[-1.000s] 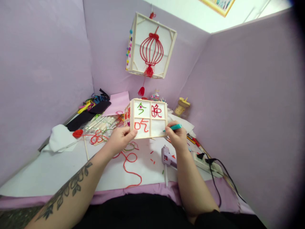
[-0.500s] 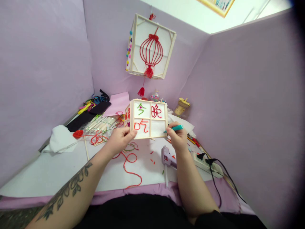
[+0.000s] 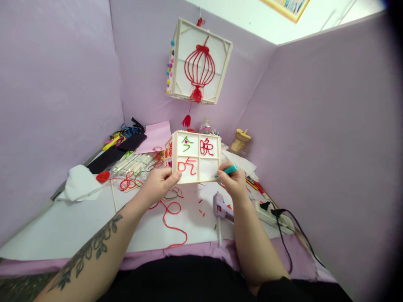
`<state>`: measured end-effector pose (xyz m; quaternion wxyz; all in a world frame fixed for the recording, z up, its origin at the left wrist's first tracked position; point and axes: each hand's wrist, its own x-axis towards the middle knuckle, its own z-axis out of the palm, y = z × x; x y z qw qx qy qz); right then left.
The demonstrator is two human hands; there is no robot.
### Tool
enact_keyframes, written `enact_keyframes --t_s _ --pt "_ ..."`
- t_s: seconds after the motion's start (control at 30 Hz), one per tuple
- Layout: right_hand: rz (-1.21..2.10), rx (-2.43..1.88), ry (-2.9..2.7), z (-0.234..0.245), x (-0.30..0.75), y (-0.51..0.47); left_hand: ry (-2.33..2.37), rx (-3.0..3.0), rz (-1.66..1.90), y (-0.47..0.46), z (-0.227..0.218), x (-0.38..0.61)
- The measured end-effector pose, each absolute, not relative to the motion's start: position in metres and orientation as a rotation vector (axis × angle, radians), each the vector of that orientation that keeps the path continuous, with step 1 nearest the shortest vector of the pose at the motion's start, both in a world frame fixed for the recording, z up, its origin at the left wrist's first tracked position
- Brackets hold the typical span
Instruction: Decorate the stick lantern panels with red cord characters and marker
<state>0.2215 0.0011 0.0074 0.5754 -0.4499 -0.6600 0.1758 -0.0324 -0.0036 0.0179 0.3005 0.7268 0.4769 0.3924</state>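
Note:
My left hand (image 3: pixel 162 182) grips the lower left corner of a box lantern (image 3: pixel 199 157) with a pale wooden frame and white panels, its thumb on the front. Three of the four front squares carry Chinese characters in green, dark red and orange-red; the lower right square is blank white. Red and purple decoration shows on the lantern's left side. Pinched in my right hand (image 3: pixel 233 180) is a teal marker (image 3: pixel 231 169), its tip at the lower right square. Whether the tip touches the panel I cannot tell.
A larger lantern (image 3: pixel 206 63) hangs above. On the table lie a glue gun (image 3: pixel 222 206), red yarn (image 3: pixel 174 226), a bag of sticks (image 3: pixel 135 163) and white cloth (image 3: pixel 78 182). A power strip (image 3: pixel 277 218) with black cords is at right, near a drink cup (image 3: pixel 240 140).
My right hand and the marker have shifted slightly left, with the marker's tip a little lower on the blank square. The left hand and lantern stay almost still.

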Motion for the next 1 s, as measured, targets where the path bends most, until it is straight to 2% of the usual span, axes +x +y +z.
enact_keyframes --t_s 1.0 --pt "0.414 -1.07 -1.558 0.0069 0.2205 0.0024 1.268 1.902 1.028 -0.0038 0.0176 -0.0315"
